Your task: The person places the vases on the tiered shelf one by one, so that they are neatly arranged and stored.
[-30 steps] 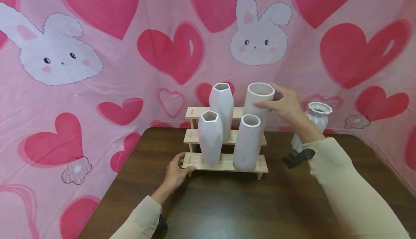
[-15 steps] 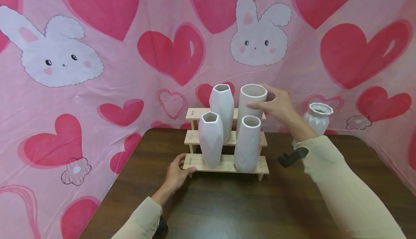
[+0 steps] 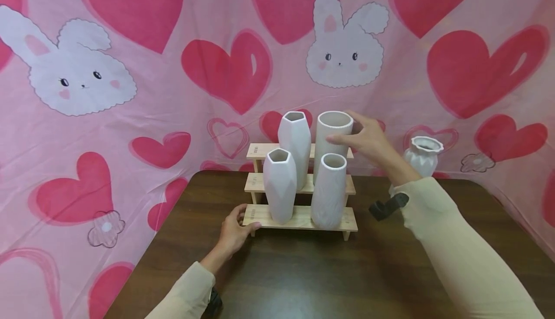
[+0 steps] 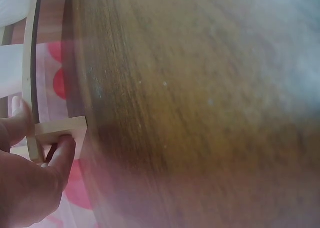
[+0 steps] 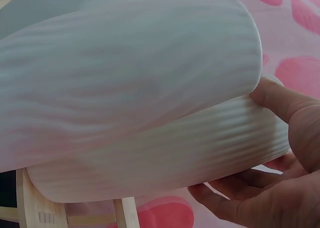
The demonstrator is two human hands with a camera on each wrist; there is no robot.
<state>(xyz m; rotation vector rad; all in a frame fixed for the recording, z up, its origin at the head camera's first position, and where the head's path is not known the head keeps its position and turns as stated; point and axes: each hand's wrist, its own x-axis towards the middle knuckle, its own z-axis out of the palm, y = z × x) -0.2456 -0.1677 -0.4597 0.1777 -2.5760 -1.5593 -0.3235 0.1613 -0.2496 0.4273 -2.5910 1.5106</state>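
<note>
My right hand grips a wide white ribbed vase near its rim, thumb on the near side. In the right wrist view the base of this ribbed vase meets the middle step of the wooden stand. The three-step stand has its left front end pinched by my left hand; the left wrist view shows a finger under the board by the stand's leg. A narrower textured vase and a faceted vase stand on the bottom step. Behind, another faceted vase stands on the middle step.
A white vase with a scalloped rim stands on the dark wooden table to the right, partly hidden by my right forearm. Close behind the table hangs a pink cloth with hearts and rabbits.
My right hand has carried the wide ribbed vase leftward and in over the middle step, behind the textured vase. The left hand has stayed on the stand.
</note>
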